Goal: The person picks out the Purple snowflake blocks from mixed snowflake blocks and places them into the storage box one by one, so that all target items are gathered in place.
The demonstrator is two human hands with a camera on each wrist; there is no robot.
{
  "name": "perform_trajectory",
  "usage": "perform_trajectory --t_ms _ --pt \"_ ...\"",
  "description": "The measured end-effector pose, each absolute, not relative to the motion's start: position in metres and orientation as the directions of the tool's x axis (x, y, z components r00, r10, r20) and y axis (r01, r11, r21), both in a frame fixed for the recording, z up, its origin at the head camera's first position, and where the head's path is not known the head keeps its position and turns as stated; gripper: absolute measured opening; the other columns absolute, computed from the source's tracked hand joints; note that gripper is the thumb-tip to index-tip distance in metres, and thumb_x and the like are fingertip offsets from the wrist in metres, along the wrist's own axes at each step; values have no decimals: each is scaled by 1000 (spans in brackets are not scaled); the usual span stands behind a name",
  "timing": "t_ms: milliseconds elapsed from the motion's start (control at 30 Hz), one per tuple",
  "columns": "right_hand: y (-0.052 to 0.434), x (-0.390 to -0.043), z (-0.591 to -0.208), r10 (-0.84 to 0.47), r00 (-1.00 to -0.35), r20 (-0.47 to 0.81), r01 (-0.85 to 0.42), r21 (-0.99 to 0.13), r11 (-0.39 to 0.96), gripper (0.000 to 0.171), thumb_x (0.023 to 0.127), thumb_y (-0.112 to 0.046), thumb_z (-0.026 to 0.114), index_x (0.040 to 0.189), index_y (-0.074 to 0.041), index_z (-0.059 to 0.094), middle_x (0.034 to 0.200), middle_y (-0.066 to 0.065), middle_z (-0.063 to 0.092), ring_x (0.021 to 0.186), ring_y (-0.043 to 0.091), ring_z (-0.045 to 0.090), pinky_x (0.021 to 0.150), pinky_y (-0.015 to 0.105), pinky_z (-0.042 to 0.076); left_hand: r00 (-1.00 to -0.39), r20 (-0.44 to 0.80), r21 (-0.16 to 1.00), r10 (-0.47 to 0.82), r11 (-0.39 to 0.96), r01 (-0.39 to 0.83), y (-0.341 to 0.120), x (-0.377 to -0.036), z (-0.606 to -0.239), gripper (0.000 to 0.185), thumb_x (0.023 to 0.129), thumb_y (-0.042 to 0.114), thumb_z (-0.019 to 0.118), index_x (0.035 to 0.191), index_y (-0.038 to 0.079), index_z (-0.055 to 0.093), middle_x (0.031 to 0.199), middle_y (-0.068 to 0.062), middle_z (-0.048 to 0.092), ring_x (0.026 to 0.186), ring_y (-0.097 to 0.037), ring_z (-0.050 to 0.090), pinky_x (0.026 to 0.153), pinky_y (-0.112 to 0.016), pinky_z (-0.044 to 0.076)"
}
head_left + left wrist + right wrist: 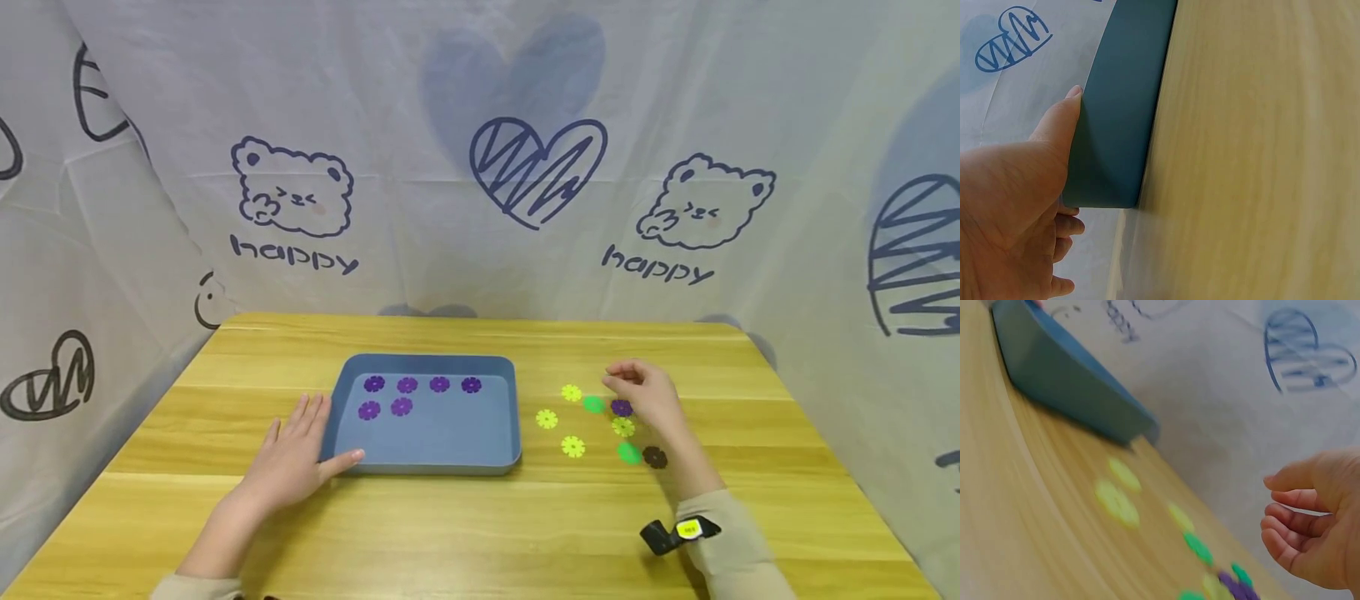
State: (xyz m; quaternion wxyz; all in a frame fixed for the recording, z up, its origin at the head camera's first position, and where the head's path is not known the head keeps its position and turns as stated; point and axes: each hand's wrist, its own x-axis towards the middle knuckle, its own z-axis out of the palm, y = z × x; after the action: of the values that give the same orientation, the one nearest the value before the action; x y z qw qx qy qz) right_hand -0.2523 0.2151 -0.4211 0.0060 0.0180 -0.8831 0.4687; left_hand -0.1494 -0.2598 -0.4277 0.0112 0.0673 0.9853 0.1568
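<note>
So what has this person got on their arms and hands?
Both hands are bare: the left hand and right hand wear no gloves or rings that show. Beige long sleeves cover the forearms. A black strap with a yellow tag sits by the right cuff.

The table (465,517) has a wood-grain top, yellow-tan and smooth with a faint sheen. The blue tray (427,462) looks like moulded plastic, matt, with smooth walls. The flower-shaped discs look like thin plastic with a flat finish: purple discs (420,385) in the tray, yellow discs (573,447) and green discs (628,452) on the wood. The backdrop (480,167) is white printed cloth, matt and lightly creased.
</note>
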Motion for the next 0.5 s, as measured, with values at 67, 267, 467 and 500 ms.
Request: perform_trajectory --t_ms 67,267,467,500 --pt "226 -254 -425 -18 -1000 20 -27 -802 597 35 96 -25 62 120 0 61 114 16 65 99 23 61 81 27 52 -991 -1 307 133 943 126 -260 -149 -428 106 88 70 50 153 -6 15 160 -29 13 148 -48 9 113 -73 8" --pt "242 -259 -439 -23 -1000 -1 -14 -764 645 28 93 -16 65 112 4 64 102 15 66 91 23 61 73 26 51 -992 -9 309 130 943 120 -261 -149 -431 106 88 70 49 153 -6 14 160 -29 12 148 -48 8 113 -73 7" --pt "246 -262 -453 -57 -998 -24 -21 -731 682 24 91 -14 66 110 2 65 100 15 66 90 23 60 75 27 49 -991 2 308 133 943 127 -262 -151 -431 105 89 69 50 153 -6 14 160 -29 12 148 -48 9 112 -74 8" --pt "246 -262 -455 -60 -998 -24 -24 -726 687 24 91 -13 67 110 2 65 100 15 66 90 23 60 75 28 48 -991 3 307 134 943 129 -262 -152 -431 105 88 69 50 153 -6 14 160 -29 13 148 -48 9 112 -74 8"
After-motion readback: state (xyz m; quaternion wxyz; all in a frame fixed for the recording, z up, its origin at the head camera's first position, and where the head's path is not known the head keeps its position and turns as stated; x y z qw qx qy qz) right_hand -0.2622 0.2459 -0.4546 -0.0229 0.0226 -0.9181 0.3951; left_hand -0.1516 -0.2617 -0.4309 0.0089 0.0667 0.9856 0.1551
